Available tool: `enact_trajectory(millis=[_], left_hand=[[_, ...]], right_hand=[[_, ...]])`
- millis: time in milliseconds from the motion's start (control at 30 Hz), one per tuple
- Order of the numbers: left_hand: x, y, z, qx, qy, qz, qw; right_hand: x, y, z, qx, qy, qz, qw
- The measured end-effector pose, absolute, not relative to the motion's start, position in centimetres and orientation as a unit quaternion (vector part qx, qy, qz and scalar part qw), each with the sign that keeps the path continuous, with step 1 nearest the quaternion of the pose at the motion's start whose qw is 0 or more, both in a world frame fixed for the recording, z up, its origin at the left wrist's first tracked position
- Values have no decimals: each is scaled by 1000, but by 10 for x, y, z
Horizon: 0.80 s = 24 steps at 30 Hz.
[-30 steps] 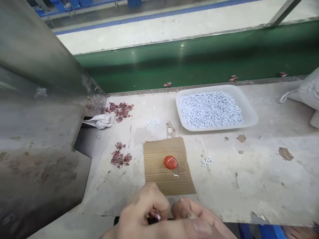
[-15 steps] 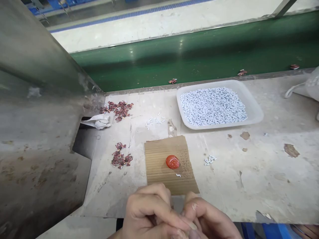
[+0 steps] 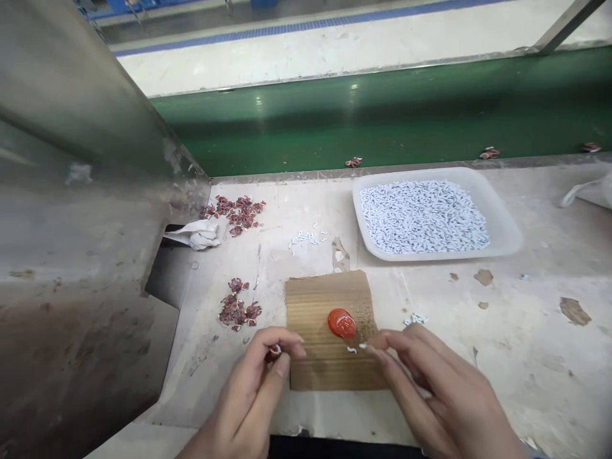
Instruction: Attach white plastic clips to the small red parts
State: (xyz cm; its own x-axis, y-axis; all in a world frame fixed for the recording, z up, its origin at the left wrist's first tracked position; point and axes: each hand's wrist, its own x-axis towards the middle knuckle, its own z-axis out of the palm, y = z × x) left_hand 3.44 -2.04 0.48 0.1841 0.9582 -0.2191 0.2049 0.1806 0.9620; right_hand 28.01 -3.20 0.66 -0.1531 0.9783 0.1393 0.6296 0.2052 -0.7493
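Observation:
My left hand (image 3: 255,386), at the left edge of the corrugated cardboard piece (image 3: 310,373), has its fingers curled round a small dark-red bundle (image 3: 274,352), mostly hidden by the fingers. Over the right side of the cardboard, my right hand (image 3: 430,382) pinches a small white piece (image 3: 363,345) between thumb and forefinger. Just left of those fingertips lies a curved white piece (image 3: 352,350) on the cardboard. A shiny orange-red blob (image 3: 342,323) sits behind it. Behind my right hand several white pieces (image 3: 417,318) lie on the worktop.
A translucent tray (image 3: 507,239) full of small white pieces stands at the back right. Dark-red bundles form a far pile (image 3: 241,213) and a nearer pile (image 3: 234,309) on the left. Loose white pieces (image 3: 306,238) lie between. A metal panel (image 3: 95,255) borders the left side.
My hands were together at the bottom edge; now they are apart, further forward over the cardboard. A white piece now shows in my right fingertips. The view has shifted slightly.

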Motion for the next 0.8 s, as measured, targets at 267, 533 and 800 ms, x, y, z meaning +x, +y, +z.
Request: enact_trajectory(millis=[267, 533, 800], left_hand=[[1, -10, -8, 425, 586, 394, 566], [6, 1, 2, 459, 548, 428, 553], [33, 2, 18, 394, 444, 506, 626]], right_hand=[[292, 18, 20, -464, -860, 178, 119], [289, 26, 24, -440, -874, 180, 101], [293, -4, 35, -478, -800, 289, 221]])
